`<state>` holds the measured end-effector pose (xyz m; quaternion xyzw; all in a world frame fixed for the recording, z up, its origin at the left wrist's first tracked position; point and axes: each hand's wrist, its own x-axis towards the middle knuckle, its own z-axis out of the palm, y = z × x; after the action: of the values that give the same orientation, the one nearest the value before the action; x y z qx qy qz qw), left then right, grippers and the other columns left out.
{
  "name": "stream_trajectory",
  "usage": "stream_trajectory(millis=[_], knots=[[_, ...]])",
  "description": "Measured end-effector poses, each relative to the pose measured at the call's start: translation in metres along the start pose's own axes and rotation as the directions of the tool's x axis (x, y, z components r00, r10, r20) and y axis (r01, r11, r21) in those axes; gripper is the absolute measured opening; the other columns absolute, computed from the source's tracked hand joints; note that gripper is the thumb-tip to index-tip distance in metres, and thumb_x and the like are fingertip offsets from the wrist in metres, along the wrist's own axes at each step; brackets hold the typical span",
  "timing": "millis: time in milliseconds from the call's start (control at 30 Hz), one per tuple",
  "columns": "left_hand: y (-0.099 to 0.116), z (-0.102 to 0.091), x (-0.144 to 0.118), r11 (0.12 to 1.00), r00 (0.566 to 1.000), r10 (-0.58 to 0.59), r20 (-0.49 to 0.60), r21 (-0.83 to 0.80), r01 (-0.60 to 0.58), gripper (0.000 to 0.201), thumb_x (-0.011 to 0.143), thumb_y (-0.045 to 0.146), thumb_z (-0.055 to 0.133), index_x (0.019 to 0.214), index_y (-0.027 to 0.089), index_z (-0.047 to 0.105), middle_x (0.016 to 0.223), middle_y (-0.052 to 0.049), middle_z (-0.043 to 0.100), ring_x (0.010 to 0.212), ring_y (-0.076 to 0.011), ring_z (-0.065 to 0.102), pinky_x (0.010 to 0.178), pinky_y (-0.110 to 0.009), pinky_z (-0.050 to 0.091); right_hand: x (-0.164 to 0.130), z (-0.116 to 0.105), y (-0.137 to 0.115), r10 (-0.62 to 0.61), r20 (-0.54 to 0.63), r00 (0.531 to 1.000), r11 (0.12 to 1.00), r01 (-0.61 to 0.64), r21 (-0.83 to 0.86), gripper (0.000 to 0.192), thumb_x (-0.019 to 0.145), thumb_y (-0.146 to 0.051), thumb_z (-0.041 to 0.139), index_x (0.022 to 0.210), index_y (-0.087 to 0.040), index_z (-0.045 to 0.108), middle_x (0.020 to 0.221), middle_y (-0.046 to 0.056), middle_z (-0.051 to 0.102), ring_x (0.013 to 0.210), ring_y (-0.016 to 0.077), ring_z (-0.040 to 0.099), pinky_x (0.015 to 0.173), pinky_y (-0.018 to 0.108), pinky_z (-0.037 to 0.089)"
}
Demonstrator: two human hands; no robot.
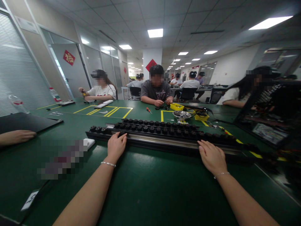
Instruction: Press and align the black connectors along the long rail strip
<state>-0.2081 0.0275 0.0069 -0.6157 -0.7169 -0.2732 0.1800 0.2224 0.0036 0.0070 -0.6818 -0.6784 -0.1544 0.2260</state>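
A long black rail (pixel 164 139) with a metal strip and a row of round black knobs lies across the green table (pixel 145 188) in front of me. A second similar rail (pixel 160 123) lies just behind it. My left hand (pixel 116 146) rests on the near rail's left part, fingers touching its edge. Towards the right end of the same rail, my right hand (pixel 211 155) lies flat against the near edge. Neither hand visibly grips it. Both wrists wear thin bracelets.
A metal bowl (pixel 181 115) and yellow trays (pixel 176 106) stand behind the rails, with a red screwdriver (pixel 148 110) nearby. A co-worker's hand (pixel 16 137) lies at the left by a black board (pixel 25 122). A dark monitor (pixel 270 116) stands at the right. People sit opposite.
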Motion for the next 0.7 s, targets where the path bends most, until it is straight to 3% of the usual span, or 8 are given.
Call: stream_trajectory(millis=[700], knots=[[0.0022, -0.0001, -0.0005, 1.0, 1.0, 0.031, 0.0, 0.005, -0.031, 0.036, 0.087, 0.034, 0.04, 0.109, 0.026, 0.068, 0.119, -0.012, 0.06, 0.108, -0.0267, 0.055, 0.092, -0.039, 0.044, 0.0001, 0.0008, -0.0013, -0.008, -0.023, 1.0, 1.0, 0.008, -0.006, 0.047, 0.091, -0.037, 0.024, 0.117, -0.022, 0.061, 0.125, 0.005, 0.059, 0.119, 0.0215, 0.049, 0.096, 0.043, 0.035]])
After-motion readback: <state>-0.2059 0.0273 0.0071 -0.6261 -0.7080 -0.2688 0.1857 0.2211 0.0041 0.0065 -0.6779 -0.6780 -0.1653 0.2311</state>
